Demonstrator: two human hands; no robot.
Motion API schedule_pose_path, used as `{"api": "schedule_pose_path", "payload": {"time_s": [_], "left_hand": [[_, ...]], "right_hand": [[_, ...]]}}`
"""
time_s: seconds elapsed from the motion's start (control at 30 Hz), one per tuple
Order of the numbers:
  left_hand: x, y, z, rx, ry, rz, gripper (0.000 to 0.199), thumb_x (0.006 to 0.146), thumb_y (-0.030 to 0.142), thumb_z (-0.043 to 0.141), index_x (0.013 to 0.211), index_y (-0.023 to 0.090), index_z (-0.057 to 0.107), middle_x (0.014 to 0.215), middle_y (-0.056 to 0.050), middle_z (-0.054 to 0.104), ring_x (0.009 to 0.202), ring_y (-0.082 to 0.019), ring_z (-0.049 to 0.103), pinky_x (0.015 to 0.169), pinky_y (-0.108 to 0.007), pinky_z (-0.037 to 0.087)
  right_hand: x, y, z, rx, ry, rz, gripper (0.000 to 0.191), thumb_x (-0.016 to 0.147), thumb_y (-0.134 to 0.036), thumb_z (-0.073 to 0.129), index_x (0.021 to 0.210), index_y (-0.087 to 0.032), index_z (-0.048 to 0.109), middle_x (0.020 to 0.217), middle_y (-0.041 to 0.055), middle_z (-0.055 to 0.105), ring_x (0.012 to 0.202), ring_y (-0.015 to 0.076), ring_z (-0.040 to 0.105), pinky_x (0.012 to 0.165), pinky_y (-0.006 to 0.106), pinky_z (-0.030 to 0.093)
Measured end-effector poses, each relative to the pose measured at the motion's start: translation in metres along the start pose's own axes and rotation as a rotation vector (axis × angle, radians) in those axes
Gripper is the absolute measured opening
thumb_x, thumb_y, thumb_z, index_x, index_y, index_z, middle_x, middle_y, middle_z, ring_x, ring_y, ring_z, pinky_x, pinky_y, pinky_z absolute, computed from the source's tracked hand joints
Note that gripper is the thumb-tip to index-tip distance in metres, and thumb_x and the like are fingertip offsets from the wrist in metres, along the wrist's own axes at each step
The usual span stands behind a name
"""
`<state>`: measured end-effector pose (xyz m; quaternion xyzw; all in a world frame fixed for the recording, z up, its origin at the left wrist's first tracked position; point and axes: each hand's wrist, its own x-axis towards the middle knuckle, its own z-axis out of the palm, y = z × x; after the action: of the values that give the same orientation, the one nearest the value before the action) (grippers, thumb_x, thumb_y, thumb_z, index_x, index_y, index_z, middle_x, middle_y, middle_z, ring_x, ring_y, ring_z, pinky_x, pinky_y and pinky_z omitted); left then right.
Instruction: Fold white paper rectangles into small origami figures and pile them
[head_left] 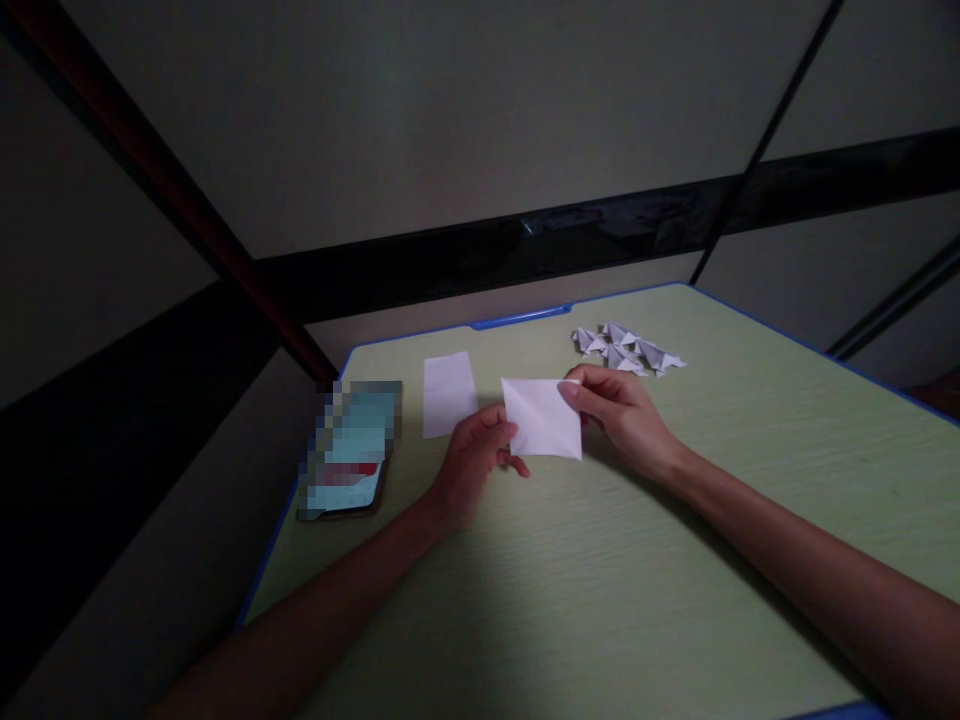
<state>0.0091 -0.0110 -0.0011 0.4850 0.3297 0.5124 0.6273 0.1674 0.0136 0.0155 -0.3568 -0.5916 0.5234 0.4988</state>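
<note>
A small white square of paper [544,420] with faint creases is held up over the table between both hands. My left hand [474,462] pinches its left edge between thumb and fingers. At the upper right corner, my right hand [619,412] grips it with the thumb on the near face and the fingers behind. Another white paper sheet [448,393] lies flat on the table, just beyond my left hand. Several folded white paper figures [621,348] sit grouped together past my right hand.
The light green table [750,420] has a blue edge and a blue handle [523,317] at its far side. A phone with a lit, partly blurred screen [351,450] lies at the left edge. Pale panels with a dark glossy band [480,255] stand behind the table.
</note>
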Motion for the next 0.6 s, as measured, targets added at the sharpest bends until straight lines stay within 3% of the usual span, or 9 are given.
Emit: {"api": "schedule_pose_path", "payload": {"time_s": [0.1,0.23,0.43,0.6], "left_hand": [[0.000,-0.001,-0.001,0.025,-0.016,0.005,0.016,0.066,0.023,0.054,0.055,0.014,0.047,0.053,0.004,0.036,0.050,-0.007,0.038,0.041,-0.019,0.044],[0.000,-0.002,-0.001,0.070,-0.054,-0.008,0.016,0.067,0.025,0.053,0.057,0.014,0.047,0.056,0.004,0.035,0.051,-0.007,0.039,0.042,-0.019,0.043],[-0.002,0.000,0.002,0.218,-0.079,0.035,0.018,0.070,0.026,0.048,0.057,0.015,0.044,0.062,0.002,0.038,0.054,-0.007,0.041,0.048,-0.020,0.043],[-0.007,0.007,0.007,0.443,-0.160,0.230,0.018,0.073,0.022,0.045,0.057,0.015,0.050,0.074,-0.001,0.044,0.071,-0.011,0.045,0.061,-0.022,0.041]], "right_hand": [[0.003,0.002,-0.001,0.093,0.117,0.073,0.023,0.066,-0.031,0.056,0.054,-0.017,0.043,0.048,-0.0050,0.038,0.043,0.0060,0.031,0.043,0.021,0.020],[0.004,0.004,-0.001,0.052,0.098,0.197,0.026,0.064,-0.035,0.056,0.055,-0.017,0.040,0.049,-0.0048,0.038,0.043,0.0057,0.031,0.042,0.021,0.021],[-0.001,0.006,0.003,-0.386,0.196,-0.105,0.022,0.058,-0.014,0.060,0.065,-0.018,0.039,0.057,-0.0061,0.036,0.048,0.0052,0.032,0.044,0.021,0.026],[-0.012,-0.005,0.014,-0.148,-0.172,0.035,0.016,0.073,-0.027,0.050,0.066,-0.017,0.040,0.051,-0.0059,0.037,0.045,0.0059,0.035,0.042,0.020,0.025]]}}
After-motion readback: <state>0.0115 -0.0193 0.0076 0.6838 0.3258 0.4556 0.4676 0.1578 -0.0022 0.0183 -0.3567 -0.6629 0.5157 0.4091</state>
